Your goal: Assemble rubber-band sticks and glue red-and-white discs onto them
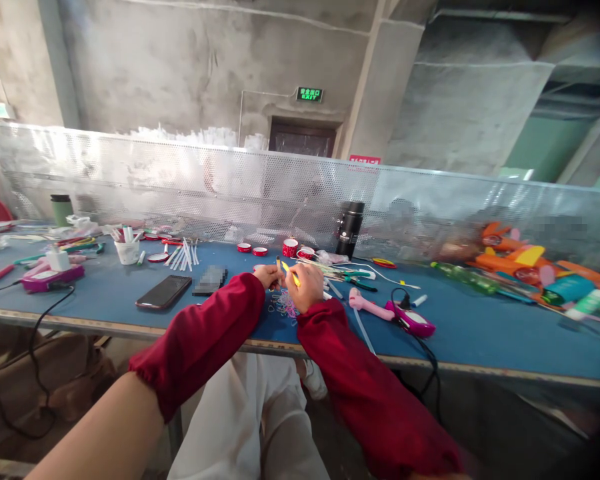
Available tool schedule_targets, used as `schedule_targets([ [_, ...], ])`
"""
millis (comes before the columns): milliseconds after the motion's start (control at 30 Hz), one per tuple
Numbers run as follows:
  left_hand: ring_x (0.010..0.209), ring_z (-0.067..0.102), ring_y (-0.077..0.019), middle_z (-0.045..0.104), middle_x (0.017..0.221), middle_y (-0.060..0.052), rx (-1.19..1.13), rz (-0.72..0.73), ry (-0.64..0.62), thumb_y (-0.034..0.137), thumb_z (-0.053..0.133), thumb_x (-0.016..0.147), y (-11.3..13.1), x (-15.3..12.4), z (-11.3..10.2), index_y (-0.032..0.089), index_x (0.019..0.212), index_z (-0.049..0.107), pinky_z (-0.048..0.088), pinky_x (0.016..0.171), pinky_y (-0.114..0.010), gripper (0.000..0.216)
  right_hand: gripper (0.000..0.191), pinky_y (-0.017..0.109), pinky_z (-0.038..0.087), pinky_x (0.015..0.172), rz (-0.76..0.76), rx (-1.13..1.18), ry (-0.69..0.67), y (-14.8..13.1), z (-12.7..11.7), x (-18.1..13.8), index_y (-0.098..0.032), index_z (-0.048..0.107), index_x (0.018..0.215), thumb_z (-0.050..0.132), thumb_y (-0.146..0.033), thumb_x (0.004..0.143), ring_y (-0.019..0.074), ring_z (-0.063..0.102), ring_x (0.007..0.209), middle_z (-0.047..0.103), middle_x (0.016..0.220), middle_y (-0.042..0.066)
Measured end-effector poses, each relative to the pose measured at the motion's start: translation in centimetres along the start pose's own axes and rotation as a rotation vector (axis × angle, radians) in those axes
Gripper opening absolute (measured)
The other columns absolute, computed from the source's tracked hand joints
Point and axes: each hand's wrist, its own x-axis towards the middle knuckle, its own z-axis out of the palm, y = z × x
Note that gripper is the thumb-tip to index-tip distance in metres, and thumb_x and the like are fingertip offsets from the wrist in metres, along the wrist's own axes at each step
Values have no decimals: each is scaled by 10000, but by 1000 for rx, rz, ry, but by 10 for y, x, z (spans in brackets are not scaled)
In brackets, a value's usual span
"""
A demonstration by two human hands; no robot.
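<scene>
My left hand [269, 276] is closed, its fingertips pinched around a small tan stick-like piece [279, 264] that stands upright. Close beside it, my right hand [307, 287] is closed around a slim yellow tool [295, 277], whose kind I cannot make out. The two hands nearly meet above the blue tabletop. Beneath them lies a pile of tiny multicoloured loops [283, 305], partly covered by my right hand. Pliers with teal handles [359, 277] rest just right of my right hand.
A phone [164, 292] lies left of my hands, and a white cup of pens [128, 250] stands behind it. Small red tins [290, 247] and a black bottle [351, 230] line the back. To the right sit a corded purple device [414, 320] and orange toy-like pieces [515, 260].
</scene>
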Motion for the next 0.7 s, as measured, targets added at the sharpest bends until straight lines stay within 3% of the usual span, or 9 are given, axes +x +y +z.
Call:
schedule_targets([
  [233, 436, 525, -88, 553, 492, 31, 33, -25, -5, 316, 618, 867, 3, -2, 1, 142, 741, 543, 358, 464, -202, 228, 93, 355, 343, 793, -46, 21, -14, 2, 4, -2, -229, 593, 832, 540, -271, 895, 217, 529, 813, 625, 774, 41],
  [433, 458, 526, -88, 599, 567, -3, 25, -29, 5, 231, 564, 895, 5, -4, 2, 134, 731, 541, 350, 480, -219, 192, 107, 360, 340, 824, -17, 1, -1, 3, 5, -2, -219, 593, 846, 528, -281, 906, 218, 530, 842, 629, 801, 48],
  [700, 457, 530, -85, 597, 569, 14, 34, -25, 9, 325, 615, 863, 2, -1, 0, 138, 723, 544, 351, 479, -210, 244, 89, 347, 346, 785, 1, 1, 21, 2, 1, 0, -219, 596, 827, 549, -260, 890, 214, 527, 801, 619, 764, 43],
])
